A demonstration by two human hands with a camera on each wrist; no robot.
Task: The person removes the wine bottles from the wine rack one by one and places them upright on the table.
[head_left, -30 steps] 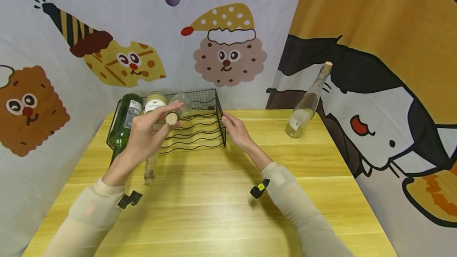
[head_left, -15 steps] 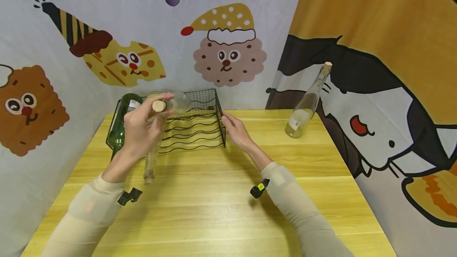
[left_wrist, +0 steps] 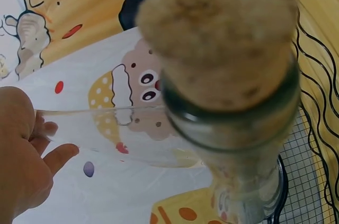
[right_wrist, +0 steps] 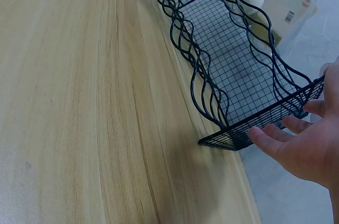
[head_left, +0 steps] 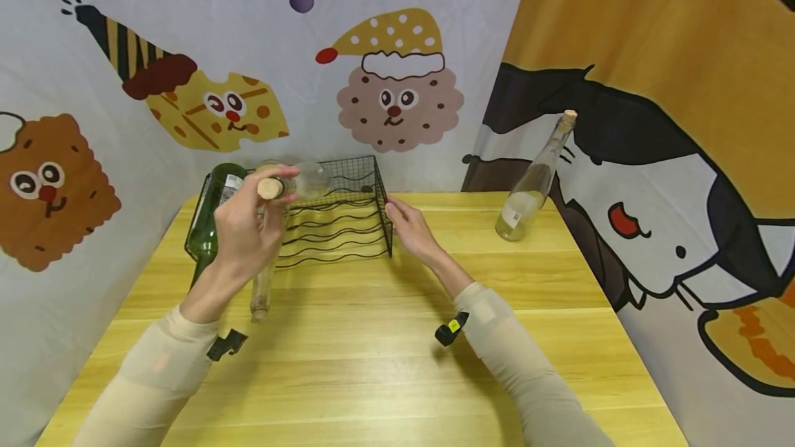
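Note:
In the head view my left hand grips a clear glass bottle by its neck, cork towards me, over the black wire rack. The left wrist view shows that hand's fingers around the clear bottle. A second corked bottle looms close to that camera; in the head view its neck juts from the rack's front. A green bottle lies at the rack's left end, partly behind my left hand. My right hand rests its extended fingers against the rack's right end panel.
Another clear corked bottle stands upright on the wooden table, right of the rack. A cartoon-printed cloth hangs behind the table, with another printed cloth along the right side.
My left hand has shifted slightly left and back with the held bottle, whose cork now sits further left and higher. The right hand and the rack have stayed put.

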